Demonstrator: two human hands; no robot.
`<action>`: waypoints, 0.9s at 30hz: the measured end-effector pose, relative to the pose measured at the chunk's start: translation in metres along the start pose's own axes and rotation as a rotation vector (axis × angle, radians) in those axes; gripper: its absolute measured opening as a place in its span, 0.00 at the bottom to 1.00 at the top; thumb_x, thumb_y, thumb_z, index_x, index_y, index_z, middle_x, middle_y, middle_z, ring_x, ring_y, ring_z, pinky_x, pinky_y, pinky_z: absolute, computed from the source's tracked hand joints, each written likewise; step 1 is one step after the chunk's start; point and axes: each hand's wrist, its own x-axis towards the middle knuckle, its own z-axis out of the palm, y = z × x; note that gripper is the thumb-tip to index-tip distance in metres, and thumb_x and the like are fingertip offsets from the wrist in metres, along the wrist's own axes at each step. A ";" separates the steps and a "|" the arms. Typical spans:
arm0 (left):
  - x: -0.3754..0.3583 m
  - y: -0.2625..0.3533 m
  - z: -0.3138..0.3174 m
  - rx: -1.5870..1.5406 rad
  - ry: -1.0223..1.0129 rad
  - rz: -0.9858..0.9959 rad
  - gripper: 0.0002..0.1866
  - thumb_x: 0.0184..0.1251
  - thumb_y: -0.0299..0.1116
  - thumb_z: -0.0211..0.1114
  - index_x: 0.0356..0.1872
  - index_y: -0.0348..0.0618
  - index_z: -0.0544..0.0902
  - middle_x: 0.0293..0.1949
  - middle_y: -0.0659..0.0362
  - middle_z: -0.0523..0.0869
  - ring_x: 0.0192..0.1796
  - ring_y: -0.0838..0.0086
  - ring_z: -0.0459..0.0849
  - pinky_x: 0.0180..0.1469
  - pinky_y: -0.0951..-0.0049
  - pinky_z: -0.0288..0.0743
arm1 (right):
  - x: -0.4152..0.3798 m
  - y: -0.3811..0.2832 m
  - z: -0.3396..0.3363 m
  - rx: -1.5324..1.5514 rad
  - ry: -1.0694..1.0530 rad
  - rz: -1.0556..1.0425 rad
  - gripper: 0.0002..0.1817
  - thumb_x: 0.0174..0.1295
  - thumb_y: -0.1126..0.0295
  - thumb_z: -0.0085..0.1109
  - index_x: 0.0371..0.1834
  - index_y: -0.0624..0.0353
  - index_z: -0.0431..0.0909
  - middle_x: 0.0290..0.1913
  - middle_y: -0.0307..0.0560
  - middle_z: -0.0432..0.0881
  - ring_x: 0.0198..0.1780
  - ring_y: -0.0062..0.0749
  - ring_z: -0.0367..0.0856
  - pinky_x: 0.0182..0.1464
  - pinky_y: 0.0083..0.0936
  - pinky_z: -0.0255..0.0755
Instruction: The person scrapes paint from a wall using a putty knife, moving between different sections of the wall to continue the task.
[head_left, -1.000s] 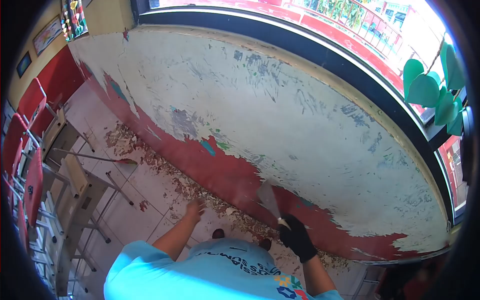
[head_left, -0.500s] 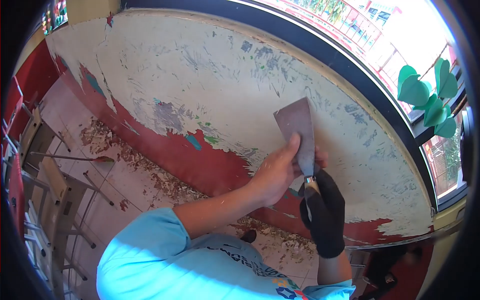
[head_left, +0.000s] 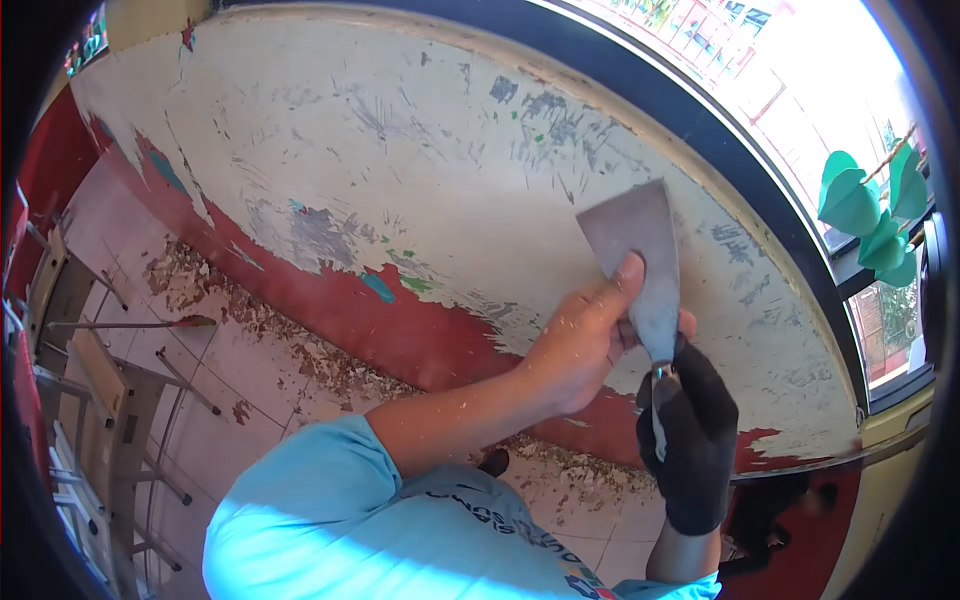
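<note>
A wide metal scraper [head_left: 640,240] points up and away in front of the wall [head_left: 450,190], whose red paint is partly gone. Around the scraper's handle is my right hand [head_left: 692,440], in a black glove. My left hand [head_left: 590,345] is bare and pinches the blade, its thumb flat on the near face and fingertips behind. Pale, scratched surface with grey, green and blue patches shows behind the blade. Whether the blade touches the wall cannot be told.
Paint flakes [head_left: 330,365] lie on the tiled floor along the wall. Chairs [head_left: 110,390] stand at the left. A window frame [head_left: 740,130] curves above, with green paper leaves [head_left: 855,205] hanging at the right. Dark shapes [head_left: 765,520] show at the lower right.
Both hands and the scraper have moved to the right in view. The grip on handle and blade is the same. The wall and floor have shifted slightly left.
</note>
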 end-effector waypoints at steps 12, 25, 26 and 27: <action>0.000 0.004 -0.004 -0.061 -0.019 -0.023 0.22 0.72 0.51 0.42 0.42 0.40 0.72 0.34 0.50 0.83 0.41 0.66 0.82 0.46 0.67 0.74 | -0.006 -0.006 0.008 0.035 0.049 0.093 0.19 0.63 0.72 0.48 0.57 0.63 0.70 0.24 0.36 0.72 0.19 0.10 0.64 0.18 0.10 0.57; -0.002 0.012 -0.009 -0.042 0.184 0.165 0.20 0.69 0.52 0.48 0.40 0.43 0.74 0.31 0.54 0.83 0.39 0.65 0.83 0.44 0.66 0.75 | 0.014 0.016 -0.001 -0.037 -0.131 -0.170 0.17 0.63 0.70 0.48 0.55 0.64 0.73 0.25 0.34 0.72 0.20 0.10 0.65 0.21 0.11 0.61; -0.003 0.009 -0.010 -0.042 0.193 0.168 0.20 0.69 0.52 0.48 0.40 0.43 0.74 0.31 0.54 0.83 0.39 0.65 0.83 0.44 0.66 0.75 | 0.009 0.014 -0.003 -0.035 -0.140 -0.166 0.17 0.63 0.70 0.48 0.55 0.64 0.73 0.25 0.34 0.72 0.20 0.10 0.65 0.21 0.11 0.61; -0.001 0.006 -0.011 -0.030 0.153 0.114 0.20 0.69 0.52 0.48 0.40 0.43 0.74 0.31 0.54 0.83 0.39 0.65 0.83 0.44 0.66 0.75 | 0.006 0.011 -0.006 -0.038 -0.109 -0.072 0.17 0.63 0.71 0.48 0.55 0.63 0.73 0.25 0.34 0.71 0.20 0.10 0.65 0.21 0.11 0.61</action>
